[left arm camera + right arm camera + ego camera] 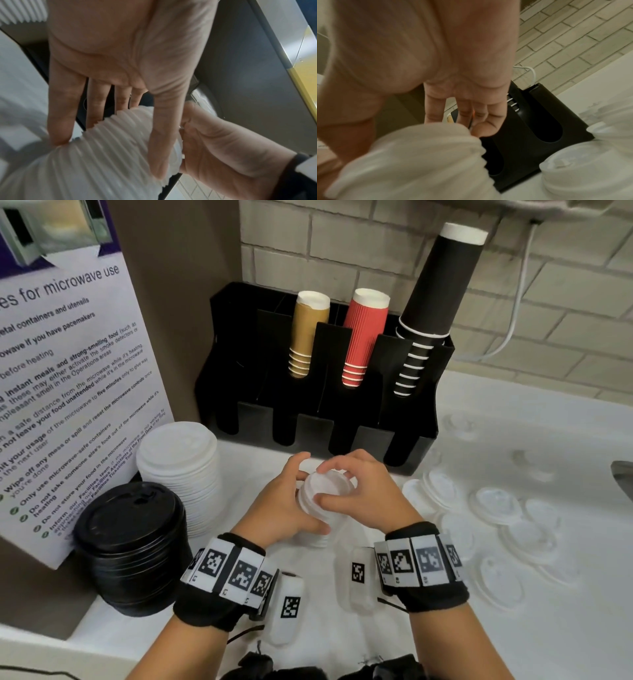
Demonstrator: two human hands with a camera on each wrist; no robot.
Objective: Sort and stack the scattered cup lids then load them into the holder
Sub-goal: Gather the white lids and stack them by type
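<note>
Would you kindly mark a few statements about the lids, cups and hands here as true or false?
1. Both hands hold a stack of small white lids. True.
2. The black lids sit inside the holder. False: they are stacked on the counter, left of it.
3. The red cups stand between the gold cups and the black cups. True.
4. The right hand is idle on the counter. False: it grips the stack's top.
5. Clear lids lie scattered to the right. True.

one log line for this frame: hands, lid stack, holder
left hand: grips small white lid stack | right hand: pinches top lid | holder: lower slots empty | loose clear lids: on counter, right
</note>
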